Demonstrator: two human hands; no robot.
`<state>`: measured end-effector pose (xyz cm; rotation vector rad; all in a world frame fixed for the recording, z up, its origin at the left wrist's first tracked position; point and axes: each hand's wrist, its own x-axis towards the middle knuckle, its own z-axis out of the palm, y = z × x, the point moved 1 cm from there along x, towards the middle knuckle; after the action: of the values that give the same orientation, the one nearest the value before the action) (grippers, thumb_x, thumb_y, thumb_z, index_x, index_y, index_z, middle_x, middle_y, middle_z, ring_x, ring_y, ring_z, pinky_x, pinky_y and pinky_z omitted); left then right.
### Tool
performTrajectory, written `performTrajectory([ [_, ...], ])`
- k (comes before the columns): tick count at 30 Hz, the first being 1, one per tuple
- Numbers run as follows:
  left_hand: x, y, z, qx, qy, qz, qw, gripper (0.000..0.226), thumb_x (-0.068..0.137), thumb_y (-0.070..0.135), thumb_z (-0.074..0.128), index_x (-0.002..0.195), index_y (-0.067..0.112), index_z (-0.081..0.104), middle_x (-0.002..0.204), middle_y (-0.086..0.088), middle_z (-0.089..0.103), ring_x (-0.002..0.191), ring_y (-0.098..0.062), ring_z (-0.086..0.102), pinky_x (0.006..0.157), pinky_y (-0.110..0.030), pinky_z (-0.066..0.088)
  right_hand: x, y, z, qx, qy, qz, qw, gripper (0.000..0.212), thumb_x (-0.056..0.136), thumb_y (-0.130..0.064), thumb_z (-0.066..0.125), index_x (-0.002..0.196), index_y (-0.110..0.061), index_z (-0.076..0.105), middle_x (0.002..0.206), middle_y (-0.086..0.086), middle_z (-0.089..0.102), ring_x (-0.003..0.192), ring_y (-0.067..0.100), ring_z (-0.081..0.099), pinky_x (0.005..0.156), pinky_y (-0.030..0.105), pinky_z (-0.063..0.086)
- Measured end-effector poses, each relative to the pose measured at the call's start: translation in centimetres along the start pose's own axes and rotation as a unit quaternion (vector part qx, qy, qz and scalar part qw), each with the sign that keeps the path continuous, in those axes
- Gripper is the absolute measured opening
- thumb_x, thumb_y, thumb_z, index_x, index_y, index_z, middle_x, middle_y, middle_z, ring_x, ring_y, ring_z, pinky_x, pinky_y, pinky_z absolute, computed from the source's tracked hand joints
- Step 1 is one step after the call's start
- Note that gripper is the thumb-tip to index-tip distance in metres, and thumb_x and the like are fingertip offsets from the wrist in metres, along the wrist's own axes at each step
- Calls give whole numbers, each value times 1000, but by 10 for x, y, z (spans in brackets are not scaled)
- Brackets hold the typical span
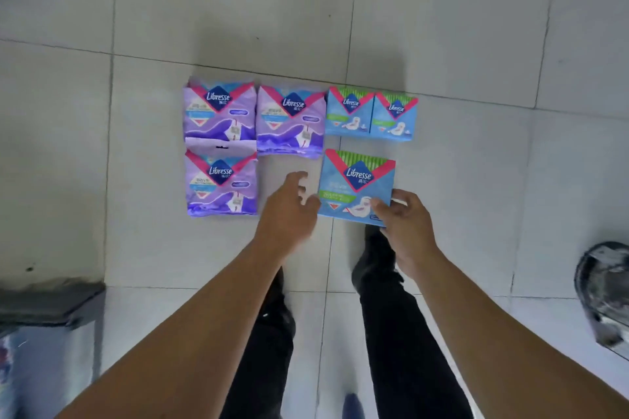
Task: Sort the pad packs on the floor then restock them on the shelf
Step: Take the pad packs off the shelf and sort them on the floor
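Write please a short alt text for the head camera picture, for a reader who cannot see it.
A person's right hand grips the near corner of a large blue pad pack over a white tiled floor, while the left hand hovers open beside it. Three purple packs lie grouped on the left and two small blue packs on the right.

The purple packs [220, 112] and blue packs [356, 187] are soft plastic film, glossy and slightly crinkled. The floor [442, 27] is pale smooth tile with a dull sheen and dark grout lines. The trousers [401, 333] are matt black cloth.
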<state>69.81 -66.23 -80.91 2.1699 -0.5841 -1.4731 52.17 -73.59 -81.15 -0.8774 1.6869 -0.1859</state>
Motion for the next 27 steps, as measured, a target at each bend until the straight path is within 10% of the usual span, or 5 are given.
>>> performTrajectory([
  [12, 145, -80, 95, 180, 42, 50, 981, 32, 91, 18, 55, 123, 15, 58, 118, -7, 61, 108, -25, 58, 95, -40, 46, 251, 97, 48, -108, 17, -18, 994, 23, 85, -28, 73, 102, -20, 60, 101, -2, 70, 94, 16, 68, 90, 38, 54],
  [27, 179, -82, 116, 199, 36, 44, 978, 34, 94, 23, 51, 127, 19, 54, 125, -1, 58, 113, -17, 55, 96, -36, 46, 285, 107, 70, -156, 53, -26, 986, 30, 89, -36, 68, 106, -12, 60, 95, -2, 67, 94, 20, 66, 87, 37, 53],
])
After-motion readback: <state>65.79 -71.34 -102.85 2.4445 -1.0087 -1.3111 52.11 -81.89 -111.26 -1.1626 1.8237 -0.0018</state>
